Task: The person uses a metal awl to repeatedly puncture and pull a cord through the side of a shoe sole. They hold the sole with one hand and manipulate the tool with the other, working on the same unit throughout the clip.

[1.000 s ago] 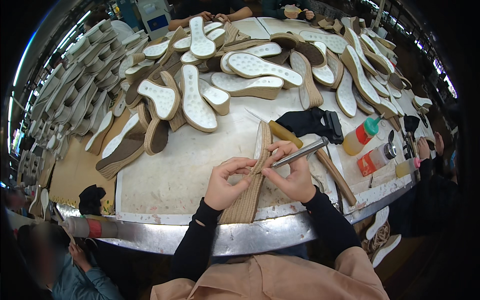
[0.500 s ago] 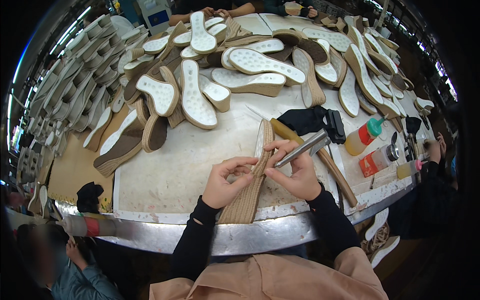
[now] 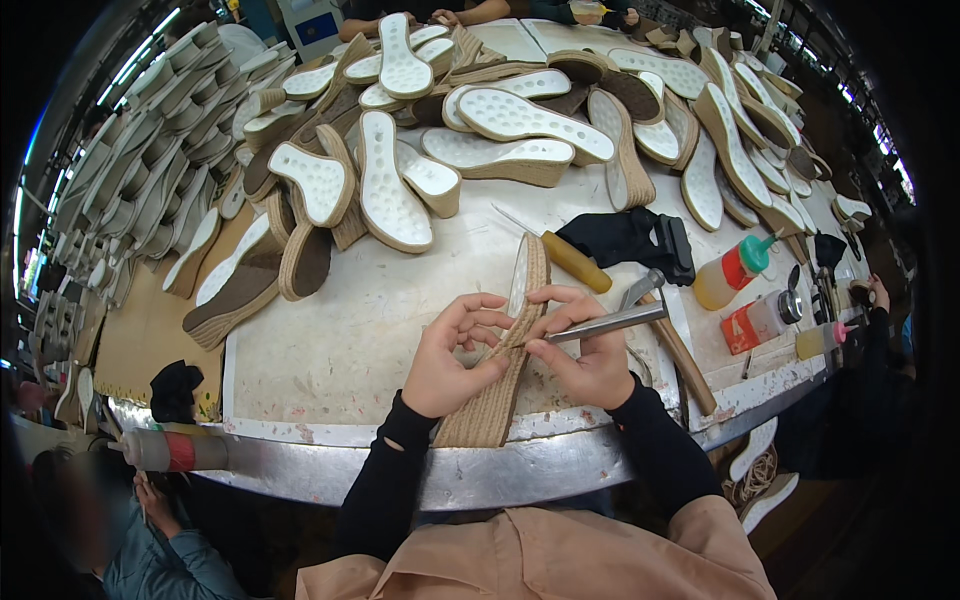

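A wedge shoe sole (image 3: 482, 408) wrapped in tan woven braid stands in front of me, its thick end near the table's front edge. My left hand (image 3: 452, 355) is closed on its left side, fingertips pinching at the braid. From the other side my right hand (image 3: 588, 362) is closed around a slim metal-handled tool (image 3: 622, 322), whose handle sticks out to the right. The working end of that tool meets the braid between my fingertips and is too small to make out. Beyond lies an awl (image 3: 575, 262) with a yellowish handle.
A hammer (image 3: 682, 358) lies right of my right hand, near a black cloth (image 3: 600, 240). Squeeze bottles (image 3: 735, 272) stand farther right. Many wedge soles (image 3: 510, 125) are heaped at the back. Other people sit around the table, one at lower left (image 3: 165, 540).
The metal tool's handle has swung from pointing up and right to lying nearly level, uncovering the hammer head and awl handle. My right hand has turned slightly; the sole stays nearly in place.
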Tool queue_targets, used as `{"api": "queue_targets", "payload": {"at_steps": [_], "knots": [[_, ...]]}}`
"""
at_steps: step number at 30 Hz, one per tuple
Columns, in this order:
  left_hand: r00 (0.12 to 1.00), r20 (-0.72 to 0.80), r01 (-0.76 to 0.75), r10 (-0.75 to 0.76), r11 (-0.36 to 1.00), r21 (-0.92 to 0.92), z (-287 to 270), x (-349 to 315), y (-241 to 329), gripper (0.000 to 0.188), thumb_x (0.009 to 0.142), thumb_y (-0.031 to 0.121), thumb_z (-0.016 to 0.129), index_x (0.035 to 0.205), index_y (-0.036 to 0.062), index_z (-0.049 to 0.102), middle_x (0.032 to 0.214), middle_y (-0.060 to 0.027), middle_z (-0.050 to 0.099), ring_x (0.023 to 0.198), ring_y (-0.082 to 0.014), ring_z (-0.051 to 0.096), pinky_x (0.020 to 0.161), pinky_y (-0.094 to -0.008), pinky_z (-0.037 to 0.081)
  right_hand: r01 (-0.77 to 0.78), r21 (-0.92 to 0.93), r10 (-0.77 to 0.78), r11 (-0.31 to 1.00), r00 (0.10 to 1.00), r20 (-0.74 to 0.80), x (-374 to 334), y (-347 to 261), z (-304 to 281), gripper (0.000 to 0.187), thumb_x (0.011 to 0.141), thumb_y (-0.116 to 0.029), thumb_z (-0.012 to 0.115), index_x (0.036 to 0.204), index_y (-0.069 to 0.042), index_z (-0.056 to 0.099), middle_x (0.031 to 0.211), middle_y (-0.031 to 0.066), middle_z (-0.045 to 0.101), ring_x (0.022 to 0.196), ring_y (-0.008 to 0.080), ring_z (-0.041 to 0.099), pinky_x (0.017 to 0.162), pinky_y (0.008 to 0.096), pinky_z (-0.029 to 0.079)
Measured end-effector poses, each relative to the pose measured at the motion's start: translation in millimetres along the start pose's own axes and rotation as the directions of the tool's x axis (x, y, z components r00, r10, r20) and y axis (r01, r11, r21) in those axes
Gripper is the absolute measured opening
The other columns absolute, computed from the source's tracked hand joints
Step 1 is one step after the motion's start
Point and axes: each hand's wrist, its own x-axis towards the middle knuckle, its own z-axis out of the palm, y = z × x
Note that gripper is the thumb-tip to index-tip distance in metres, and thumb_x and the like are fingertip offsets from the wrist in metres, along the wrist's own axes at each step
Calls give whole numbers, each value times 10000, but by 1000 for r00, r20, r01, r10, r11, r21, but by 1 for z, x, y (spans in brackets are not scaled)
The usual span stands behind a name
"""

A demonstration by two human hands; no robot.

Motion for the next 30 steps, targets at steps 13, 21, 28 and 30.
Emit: {"api": "queue_targets", "payload": {"at_steps": [13, 21, 28, 30], "knots": [[999, 20, 38, -36, 991, -129, 0, 1, 2, 508, 722, -35, 624, 1195, 39, 456, 1044, -70, 615, 833, -81, 555, 806, -245, 426, -63, 60, 63, 996, 998, -8, 0, -4, -1, 277, 759, 37, 688, 921, -61, 486, 976, 129, 617, 1075, 212, 542, 880, 336, 428], [1000, 5, 21, -20, 998, -67, 2, 2, -2, 527, 697, -14, 666, 1181, 52, 469, 1025, -45, 621, 816, -70, 550, 766, -226, 409, -109, 82, 110, 991, 994, -7, -1, -1, 1, 308, 760, 64, 689, 938, -57, 469, 947, 140, 614, 1139, 220, 528, 896, 329, 432], [998, -14, 59, -60, 997, -54, 3, 2, -6, 412, 716, 12, 657, 1093, 52, 494, 1004, -35, 628, 805, -69, 551, 752, -221, 411, -114, 35, 116, 993, 990, -76, 2, -6, 5, 204, 717, -33, 740, 838, -65, 579, 1088, 132, 588, 997, 227, 571, 861, 337, 433], [996, -32, 80, -83, 993, -91, 3, 2, -5, 391, 725, 8, 642, 1085, 46, 497, 1004, -42, 630, 811, -74, 555, 756, -225, 418, 65, -189, -69, 980, 998, -11, 4, -6, 2, 203, 714, -38, 743, 833, -67, 580, 1070, 129, 593, 1003, 232, 569, 868, 344, 428]]}}
